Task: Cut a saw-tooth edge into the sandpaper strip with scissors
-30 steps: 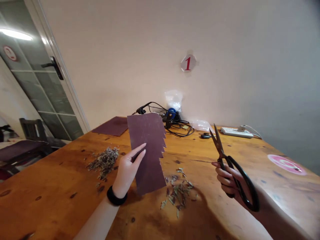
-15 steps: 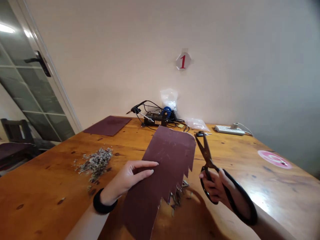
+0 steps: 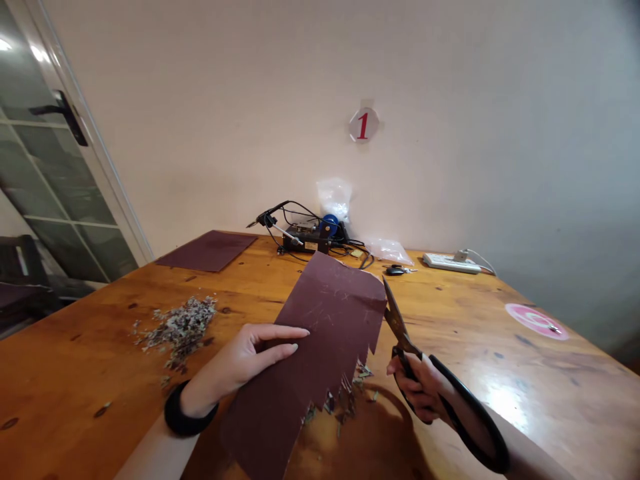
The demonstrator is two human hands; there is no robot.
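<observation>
My left hand point(image 3: 237, 360) grips a dark maroon sheet point(image 3: 325, 313), with thumb and forefinger over its top face and the other fingers hidden. The sheet is raised and tilted above the table, its right edge cut into jagged points. Scissors point(image 3: 397, 323) with large black handles are in my right hand point(image 3: 420, 387), fingers through the loops. Their blades, partly apart, stand at the sheet's upper right edge. Under the jagged edge lies a scatter of small cut scraps point(image 3: 347, 403).
A heap of shredded scraps point(image 3: 185, 327) lies left on the wooden table point(image 3: 450, 320). Another maroon sheet point(image 3: 207, 251) is at the back left. Behind are a soldering station point(image 3: 306, 239), plastic bags, keys point(image 3: 397, 270) and a power strip point(image 3: 451, 263). A pink round sticker point(image 3: 536, 321) is at right.
The scissors have moved in to the sheet's right edge, and their blades are closer together. My left hand keeps its hold on the sheet. The view has shifted slightly.
</observation>
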